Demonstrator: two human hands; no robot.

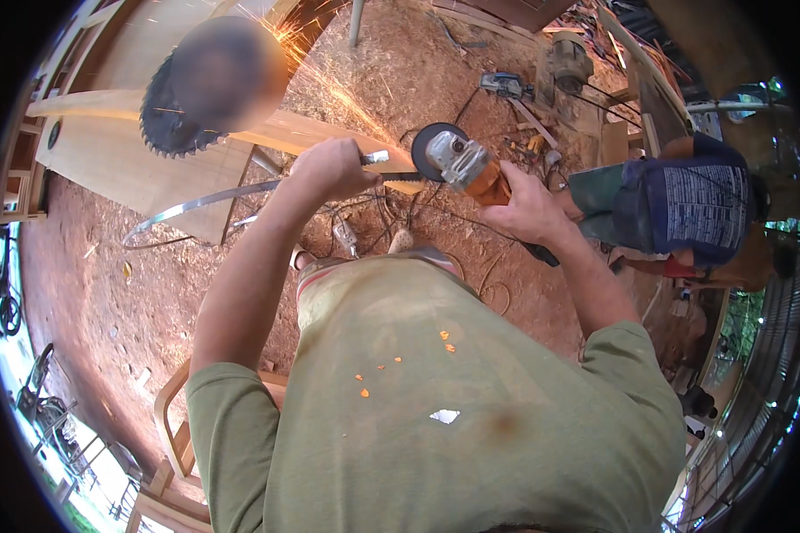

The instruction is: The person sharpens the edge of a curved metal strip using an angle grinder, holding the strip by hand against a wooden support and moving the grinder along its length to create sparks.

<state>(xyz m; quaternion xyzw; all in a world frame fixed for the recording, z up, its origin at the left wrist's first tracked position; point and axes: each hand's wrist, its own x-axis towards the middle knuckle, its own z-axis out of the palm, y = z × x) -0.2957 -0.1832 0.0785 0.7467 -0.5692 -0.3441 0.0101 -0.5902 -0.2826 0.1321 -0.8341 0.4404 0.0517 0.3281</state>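
Observation:
My right hand (529, 209) is wrapped round an orange angle grinder (485, 178), whose dark disc (430, 151) meets or nearly meets the toothed edge of a long metal saw blade strip (203, 200). The fingers of my left hand (331, 169) are closed on this strip, which bends away to the left in a loop. A small silver-ended piece (375, 157) sticks out by the left thumb; its kind is unclear. Under the strip's end runs a wooden beam (329, 138). Orange sparks streak from the disc toward the upper left.
At the upper left a dark circular saw blade (156, 111) is partly covered by a blurred patch, near a wooden panel (142, 178). Cables (387, 209) trail over the sawdust-strewn floor. To the right is another person (684, 200) in dark clothes. A motor (569, 62) stands far right.

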